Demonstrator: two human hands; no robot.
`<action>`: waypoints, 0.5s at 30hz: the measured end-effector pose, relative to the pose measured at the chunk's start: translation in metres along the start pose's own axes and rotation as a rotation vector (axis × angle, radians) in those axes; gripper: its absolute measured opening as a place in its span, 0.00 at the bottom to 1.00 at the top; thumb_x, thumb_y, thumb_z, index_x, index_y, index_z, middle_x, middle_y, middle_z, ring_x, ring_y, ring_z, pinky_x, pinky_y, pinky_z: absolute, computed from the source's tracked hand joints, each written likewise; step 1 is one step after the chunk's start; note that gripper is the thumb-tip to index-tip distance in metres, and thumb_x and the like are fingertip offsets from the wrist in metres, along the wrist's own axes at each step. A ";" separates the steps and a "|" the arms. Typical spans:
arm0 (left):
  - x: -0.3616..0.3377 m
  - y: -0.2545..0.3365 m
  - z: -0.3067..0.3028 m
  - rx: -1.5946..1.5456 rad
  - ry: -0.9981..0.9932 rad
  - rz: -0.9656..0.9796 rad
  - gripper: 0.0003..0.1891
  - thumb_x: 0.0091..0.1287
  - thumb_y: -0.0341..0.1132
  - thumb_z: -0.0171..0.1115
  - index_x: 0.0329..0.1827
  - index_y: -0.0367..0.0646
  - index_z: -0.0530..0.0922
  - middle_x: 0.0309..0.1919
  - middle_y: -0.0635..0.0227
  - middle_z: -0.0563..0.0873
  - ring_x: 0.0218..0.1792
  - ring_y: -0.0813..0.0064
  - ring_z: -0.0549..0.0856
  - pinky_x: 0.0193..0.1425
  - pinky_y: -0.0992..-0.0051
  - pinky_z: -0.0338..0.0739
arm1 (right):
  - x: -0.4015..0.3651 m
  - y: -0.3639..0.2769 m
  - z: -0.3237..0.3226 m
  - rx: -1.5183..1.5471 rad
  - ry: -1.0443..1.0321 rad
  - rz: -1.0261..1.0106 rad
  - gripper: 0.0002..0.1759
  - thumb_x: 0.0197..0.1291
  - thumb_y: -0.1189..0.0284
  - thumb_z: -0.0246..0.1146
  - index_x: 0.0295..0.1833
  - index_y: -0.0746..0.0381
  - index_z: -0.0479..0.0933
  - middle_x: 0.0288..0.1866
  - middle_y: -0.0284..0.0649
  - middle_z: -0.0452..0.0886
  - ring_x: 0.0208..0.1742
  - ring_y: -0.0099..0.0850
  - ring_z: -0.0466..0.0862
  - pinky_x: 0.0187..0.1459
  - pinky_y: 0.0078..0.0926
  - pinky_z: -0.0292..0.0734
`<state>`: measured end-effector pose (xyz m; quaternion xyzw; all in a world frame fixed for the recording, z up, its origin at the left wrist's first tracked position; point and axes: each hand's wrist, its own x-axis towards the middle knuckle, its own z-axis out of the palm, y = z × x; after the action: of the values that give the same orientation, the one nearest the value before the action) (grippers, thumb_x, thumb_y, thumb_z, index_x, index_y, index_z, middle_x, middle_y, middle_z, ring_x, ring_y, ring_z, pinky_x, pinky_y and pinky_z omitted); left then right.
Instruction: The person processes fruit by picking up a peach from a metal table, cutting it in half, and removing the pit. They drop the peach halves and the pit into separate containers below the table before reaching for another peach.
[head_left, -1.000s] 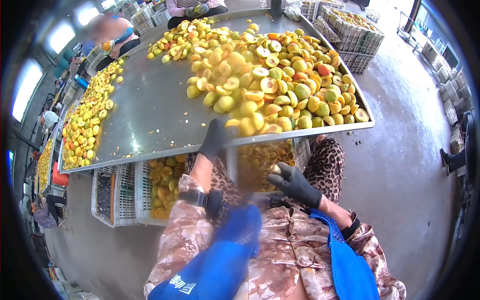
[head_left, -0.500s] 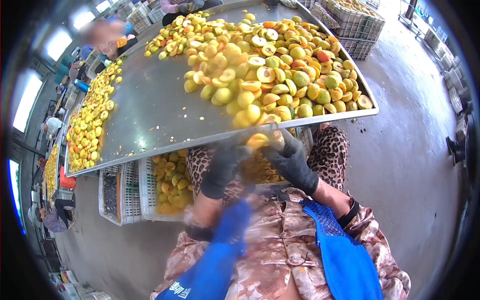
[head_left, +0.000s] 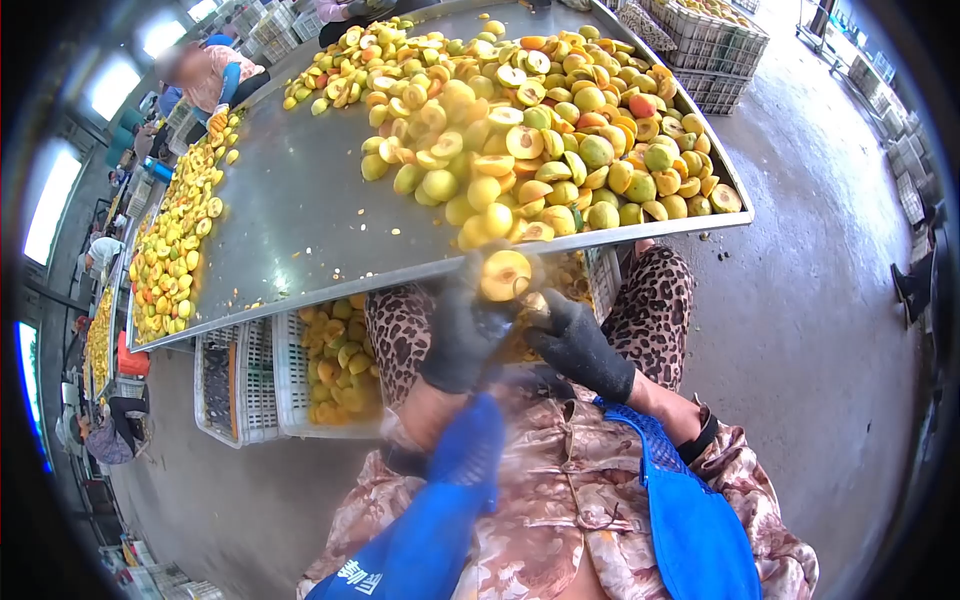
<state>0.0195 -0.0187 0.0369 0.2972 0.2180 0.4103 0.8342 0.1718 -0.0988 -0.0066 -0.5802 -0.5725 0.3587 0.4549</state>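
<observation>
My left hand, in a dark glove, is closed round a halved yellow fruit whose cut face with a brown centre points up at the camera. Right beside it, my right hand, also gloved, has its fingers pinched on a small item that is too blurred to name. Both hands meet over my lap, just below the near edge of a metal table. On that table lies a big heap of cut yellow and green fruit.
Below the table stand a white crate with fruit halves and another crate left of it. A second row of fruit lines the table's left side. A person works at the far left. Stacked crates stand behind the table.
The fruit half has turned so its cut face shows, and my left hand has risen slightly. The person at the far left has shifted an orange-gloved hand down to the fruit.
</observation>
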 end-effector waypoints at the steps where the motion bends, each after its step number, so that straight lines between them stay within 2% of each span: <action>1: -0.001 -0.005 -0.001 0.159 0.025 0.069 0.22 0.84 0.41 0.52 0.71 0.34 0.72 0.57 0.54 0.85 0.58 0.64 0.86 0.68 0.65 0.80 | 0.001 -0.001 0.001 0.024 0.040 -0.037 0.09 0.62 0.76 0.66 0.46 0.66 0.77 0.32 0.46 0.82 0.35 0.36 0.80 0.37 0.37 0.78; 3: -0.002 -0.011 0.002 0.399 0.012 0.239 0.22 0.83 0.41 0.53 0.71 0.33 0.71 0.57 0.54 0.85 0.58 0.63 0.86 0.67 0.65 0.80 | 0.007 -0.005 0.003 0.075 0.128 -0.116 0.12 0.59 0.72 0.67 0.47 0.65 0.78 0.33 0.59 0.83 0.36 0.61 0.85 0.37 0.52 0.79; 4: -0.005 -0.013 0.006 0.475 -0.025 0.334 0.22 0.83 0.40 0.54 0.71 0.33 0.72 0.57 0.54 0.85 0.58 0.63 0.86 0.67 0.65 0.81 | 0.009 -0.003 0.002 0.024 0.107 -0.152 0.13 0.59 0.73 0.67 0.48 0.65 0.78 0.34 0.58 0.84 0.37 0.61 0.85 0.37 0.52 0.80; 6: -0.005 -0.018 0.009 0.500 -0.034 0.369 0.21 0.83 0.38 0.54 0.70 0.32 0.73 0.57 0.54 0.85 0.58 0.64 0.85 0.66 0.66 0.80 | 0.010 -0.001 -0.003 -0.086 0.057 -0.217 0.14 0.58 0.74 0.67 0.50 0.64 0.80 0.37 0.57 0.84 0.38 0.60 0.85 0.39 0.51 0.81; 9: 0.005 -0.025 0.002 0.360 -0.011 0.223 0.21 0.85 0.38 0.48 0.71 0.33 0.73 0.60 0.55 0.83 0.61 0.67 0.84 0.68 0.68 0.79 | 0.013 -0.006 -0.004 -0.057 0.086 -0.199 0.13 0.58 0.75 0.67 0.49 0.63 0.81 0.40 0.54 0.85 0.40 0.58 0.86 0.40 0.48 0.82; 11: 0.005 -0.024 -0.006 0.273 -0.075 0.151 0.24 0.88 0.40 0.39 0.74 0.33 0.71 0.67 0.57 0.81 0.65 0.70 0.82 0.70 0.70 0.77 | 0.015 -0.003 -0.003 -0.062 0.114 -0.204 0.10 0.61 0.73 0.66 0.47 0.63 0.82 0.39 0.54 0.85 0.39 0.56 0.87 0.40 0.47 0.82; 13: 0.009 -0.026 -0.014 0.532 -0.100 0.275 0.23 0.88 0.39 0.39 0.72 0.32 0.73 0.65 0.57 0.82 0.64 0.70 0.83 0.70 0.70 0.78 | 0.017 -0.001 -0.003 -0.013 0.126 -0.180 0.09 0.63 0.71 0.67 0.46 0.63 0.82 0.38 0.53 0.86 0.38 0.55 0.87 0.39 0.45 0.82; 15: 0.008 -0.023 -0.011 0.661 -0.118 0.340 0.22 0.87 0.39 0.39 0.69 0.32 0.75 0.62 0.57 0.84 0.61 0.70 0.83 0.69 0.70 0.78 | 0.016 0.000 0.000 0.093 0.120 -0.122 0.09 0.66 0.69 0.67 0.44 0.63 0.82 0.36 0.51 0.86 0.37 0.53 0.87 0.38 0.44 0.82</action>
<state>0.0300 -0.0198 0.0121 0.6055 0.2378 0.4324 0.6243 0.1734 -0.0833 -0.0051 -0.5429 -0.5610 0.3212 0.5360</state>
